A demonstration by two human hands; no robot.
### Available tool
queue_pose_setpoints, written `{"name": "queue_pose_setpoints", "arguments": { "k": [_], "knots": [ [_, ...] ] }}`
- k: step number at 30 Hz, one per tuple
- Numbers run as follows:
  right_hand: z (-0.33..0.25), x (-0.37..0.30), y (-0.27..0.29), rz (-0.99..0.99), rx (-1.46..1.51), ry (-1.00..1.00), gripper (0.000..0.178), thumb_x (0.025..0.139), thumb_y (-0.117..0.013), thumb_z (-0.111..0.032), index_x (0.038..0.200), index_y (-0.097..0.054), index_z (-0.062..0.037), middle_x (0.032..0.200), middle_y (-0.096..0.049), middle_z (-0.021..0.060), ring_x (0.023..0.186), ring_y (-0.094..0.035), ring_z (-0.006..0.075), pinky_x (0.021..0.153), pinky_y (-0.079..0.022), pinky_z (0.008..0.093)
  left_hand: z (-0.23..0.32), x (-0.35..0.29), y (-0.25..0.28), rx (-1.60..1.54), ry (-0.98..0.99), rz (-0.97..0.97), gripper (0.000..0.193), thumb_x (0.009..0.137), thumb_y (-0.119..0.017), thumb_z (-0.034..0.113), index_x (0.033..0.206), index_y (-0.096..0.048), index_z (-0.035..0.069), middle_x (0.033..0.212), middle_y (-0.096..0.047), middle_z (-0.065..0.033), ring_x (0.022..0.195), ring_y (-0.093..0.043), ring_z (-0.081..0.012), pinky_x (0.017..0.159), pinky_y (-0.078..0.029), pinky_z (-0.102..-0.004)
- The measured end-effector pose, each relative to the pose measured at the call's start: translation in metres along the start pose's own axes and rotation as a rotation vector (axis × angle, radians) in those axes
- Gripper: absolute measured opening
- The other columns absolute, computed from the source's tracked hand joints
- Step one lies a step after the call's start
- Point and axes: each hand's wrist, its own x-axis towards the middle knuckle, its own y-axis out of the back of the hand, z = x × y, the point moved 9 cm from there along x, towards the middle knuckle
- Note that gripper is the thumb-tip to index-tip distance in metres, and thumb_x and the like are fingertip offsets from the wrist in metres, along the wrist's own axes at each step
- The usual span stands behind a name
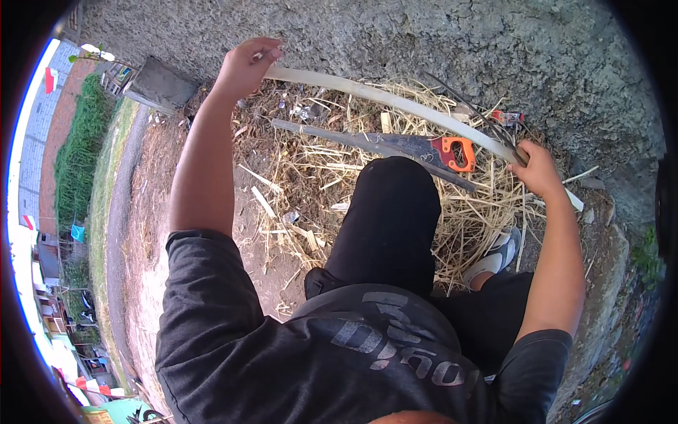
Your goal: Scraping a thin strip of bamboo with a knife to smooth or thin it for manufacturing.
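Note:
A long pale strip [395, 100], which looks like split bamboo, bows across in front of me from hand to hand. My left hand [248, 67] has its fingers curled closed at the strip's far left end. On the right, my right hand [540, 169] is closed around the brown handle of a knife [521, 154]. Its dark, thin blade points up and to the left, beside the strip. The strip's right end passes at that hand, and the fingers partly hide how it lies there. Below the strip, a handsaw [455, 153] with an orange handle lies on the shavings.
Straw-like shavings [480, 212] cover the ground around my knee. A long dark flat bar [311, 131] lies by the saw. Near the rough wall [452, 42] is a small red-orange object [507, 118]. A concrete block [162, 85] stands at the far left. My sandalled foot [494, 258] rests at right.

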Motion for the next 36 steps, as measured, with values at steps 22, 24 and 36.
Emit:
{"name": "queue_pose_setpoints", "arguments": {
  "k": [22,24,36],
  "knots": [
    [0.002,-0.007,0.003,-0.016,0.079,-0.108,0.037,0.073,-0.082,-0.014,0.097,-0.058,0.0005,0.085,-0.064,0.0152,0.076,-0.061,0.0278,0.072,-0.046,0.0391,-0.023,-0.040,0.061,-0.387,0.255,0.812,0.032,0.094,-0.067,0.031,0.104,-0.071,0.001,0.099,-0.072,-0.0070,0.088,-0.062,-0.0143,0.082,-0.050,-0.0321],
    [0.002,-0.003,0.003,0.000,0.087,-0.088,0.037,0.073,-0.082,-0.014,0.097,-0.059,0.0004,0.086,-0.064,0.0155,0.077,-0.061,0.0282,0.072,-0.047,0.0393,-0.077,-0.050,0.094,-0.494,0.301,0.898,0.037,0.093,-0.068,0.032,0.110,-0.068,-0.002,0.109,-0.068,-0.0114,0.098,-0.060,-0.0176,0.088,-0.049,-0.0348],
    [-0.005,-0.002,-0.006,-0.048,0.020,-0.042,0.034,0.073,-0.080,-0.016,0.098,-0.063,-0.0007,0.086,-0.067,0.0178,0.079,-0.065,0.0335,0.073,-0.048,0.0419,0.115,-0.082,-0.107,0.470,-0.481,0.325,0.064,0.073,-0.079,0.056,0.120,-0.069,0.014,0.150,-0.039,-0.0132,0.144,-0.027,-0.0398,0.115,-0.024,-0.0604]
  ]
}}
